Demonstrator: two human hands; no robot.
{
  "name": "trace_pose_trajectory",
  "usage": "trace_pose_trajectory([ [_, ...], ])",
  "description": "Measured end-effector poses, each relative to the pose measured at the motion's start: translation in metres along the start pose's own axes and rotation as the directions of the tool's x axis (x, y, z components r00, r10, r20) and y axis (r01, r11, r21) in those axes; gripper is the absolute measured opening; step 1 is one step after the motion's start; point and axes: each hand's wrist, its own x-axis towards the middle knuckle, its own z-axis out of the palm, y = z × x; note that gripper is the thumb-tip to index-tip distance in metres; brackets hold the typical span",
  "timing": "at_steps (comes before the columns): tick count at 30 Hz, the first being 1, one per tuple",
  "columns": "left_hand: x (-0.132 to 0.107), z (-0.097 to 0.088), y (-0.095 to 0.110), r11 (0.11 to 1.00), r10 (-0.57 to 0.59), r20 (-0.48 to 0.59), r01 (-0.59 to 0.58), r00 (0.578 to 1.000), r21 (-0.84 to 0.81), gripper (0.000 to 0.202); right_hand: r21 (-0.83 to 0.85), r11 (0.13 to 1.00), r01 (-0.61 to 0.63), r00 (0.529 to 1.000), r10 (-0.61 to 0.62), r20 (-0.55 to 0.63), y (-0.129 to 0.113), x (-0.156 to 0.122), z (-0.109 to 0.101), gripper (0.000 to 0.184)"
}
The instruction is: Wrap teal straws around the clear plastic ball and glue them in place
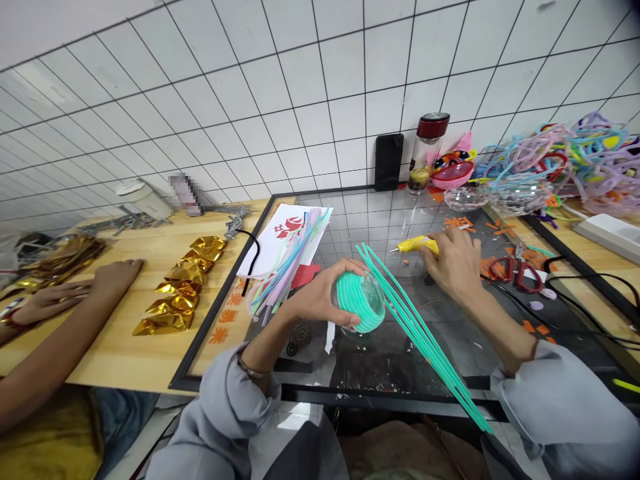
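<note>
At the dark tabletop (350,215), alongside green strips (451,378) laid aslant over the front edge, holding a green-wound clear globe (361,308) over the middle in the curled fingers of the left hand (327,297) and, nearer the back edge, grasping a yellow pen-like tool (413,245) in the bent fingers of the right hand (454,261).

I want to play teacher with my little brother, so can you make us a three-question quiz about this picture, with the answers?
1. What colour are the strips around the clear round vessel in the left-hand grip?
A) gold
B) green
C) pink

2. True or false: the right-hand grip holds a yellow tool.

3. Fill the gap: the bottle beside the dark phone has a dark ____ lid.

Key: 1. B; 2. true; 3. red.
</note>
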Motion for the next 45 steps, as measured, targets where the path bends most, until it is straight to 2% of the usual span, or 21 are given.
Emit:
trace_pose_trajectory([
  [3, 0.000, 0.001, 0.002, 1.000, 0.007, 0.010, -0.007, 1.000, 0.005, 0.069, 0.159, 0.977, 0.143, 0.990, -0.137, -0.043, -0.026, -0.003, -0.011, 0.017],
  [4, 0.001, 0.002, 0.002, 1.000, 0.008, 0.014, -0.008, 1.000, 0.006, 0.069, 0.307, 0.925, 0.224, 0.974, -0.208, -0.083, -0.035, -0.005, -0.015, 0.016],
  [6, 0.000, 0.003, 0.003, 1.000, 0.008, 0.015, -0.008, 1.000, 0.008, 0.070, 0.492, 0.805, 0.331, 0.943, -0.297, -0.149, -0.055, -0.012, -0.023, 0.013],
  [8, 0.000, 0.005, 0.004, 1.000, 0.007, 0.010, -0.007, 1.000, 0.009, 0.069, 0.583, 0.717, 0.383, 0.921, -0.348, -0.177, -0.070, -0.019, -0.030, 0.013],
  [10, 0.000, 0.006, 0.005, 1.000, 0.006, 0.005, -0.006, 1.000, 0.012, 0.069, 0.619, 0.674, 0.402, 0.910, -0.367, -0.191, -0.079, -0.024, -0.035, 0.014],
  [20, 0.001, 0.010, 0.007, 0.992, 0.101, 0.016, -0.102, 0.995, 0.072, 0.069, 0.597, 0.677, 0.431, 0.896, -0.398, -0.196, -0.085, -0.032, -0.031, 0.012],
  [28, 0.002, 0.011, 0.011, 0.994, 0.084, 0.018, -0.085, 0.996, 0.071, 0.065, 0.572, 0.660, 0.487, 0.866, -0.449, -0.219, -0.087, -0.033, -0.032, 0.016],
  [39, 0.002, 0.012, 0.010, 0.995, 0.060, 0.015, -0.061, 0.998, 0.075, 0.068, 0.559, 0.683, 0.470, 0.879, -0.423, -0.222, -0.090, -0.032, -0.038, 0.009],
  [45, 0.002, 0.012, 0.008, 0.990, 0.113, 0.019, -0.114, 0.993, 0.081, 0.067, 0.492, 0.672, 0.554, 0.829, -0.500, -0.252, -0.088, -0.032, -0.035, 0.021],
])
